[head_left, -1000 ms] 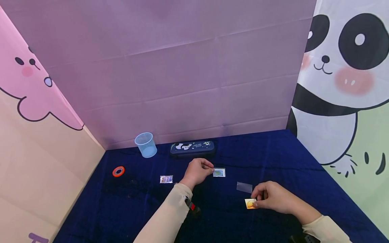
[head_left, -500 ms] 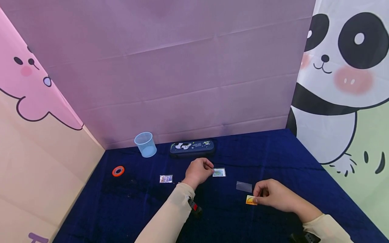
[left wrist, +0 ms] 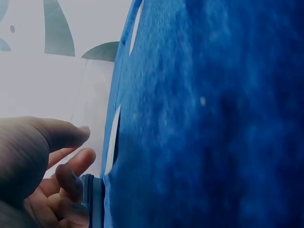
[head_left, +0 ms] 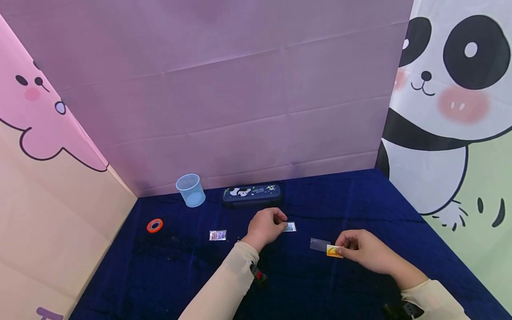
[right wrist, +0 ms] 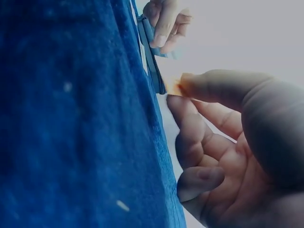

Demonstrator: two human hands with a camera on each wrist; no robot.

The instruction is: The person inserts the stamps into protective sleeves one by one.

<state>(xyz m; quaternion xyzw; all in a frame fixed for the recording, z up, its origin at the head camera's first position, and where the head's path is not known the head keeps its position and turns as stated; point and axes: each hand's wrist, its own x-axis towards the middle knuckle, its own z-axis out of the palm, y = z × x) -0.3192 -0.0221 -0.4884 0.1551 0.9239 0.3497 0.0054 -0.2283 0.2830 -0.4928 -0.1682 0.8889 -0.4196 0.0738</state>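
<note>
A small yellow-and-white card is pinched between the thumb and fingers of my right hand. Its far left corner overlaps a clear plastic sleeve in the head view. Thumb and fingertips of my left hand are spread apart in the left wrist view, with nothing between them. That hand hovers over a white-bordered card with a blue-green picture, covering its left part. Farther left lies a purple card. In the right wrist view the yellow card looks washed out by glare.
A dark blue pencil case with a panda print lies at the back, just beyond my left hand. To its left stands a light blue mesh cup. An orange ring-shaped roll sits on the dark blue tablecloth.
My right hand has carried the yellow card away from me, up to the clear sleeve. The left hand has shifted slightly right, over more of the blue-green card.
</note>
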